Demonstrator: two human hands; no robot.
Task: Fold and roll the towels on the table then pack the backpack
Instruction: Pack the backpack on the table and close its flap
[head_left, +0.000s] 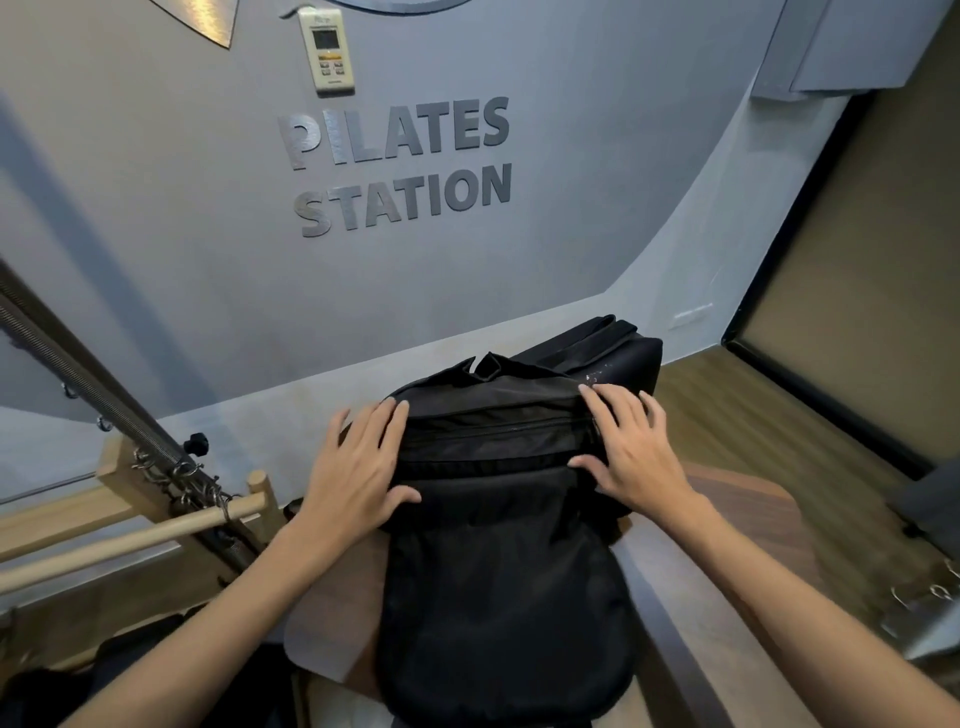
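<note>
A black backpack (498, 561) lies flat on the small wooden table (748, 514), its zipper running across the upper part and looking closed. My left hand (358, 467) rests on the bag's left upper corner with fingers spread and straight. My right hand (628, 447) presses on the right upper corner, fingers straight, thumb against the bag's side. No towel shows anywhere in the view.
A second black bag (608, 348) stands behind the backpack against the grey wall. Wooden pilates equipment with a dowel bar (130, 540), springs and hooks fills the left. Wood floor and a dark door frame (810, 379) lie to the right.
</note>
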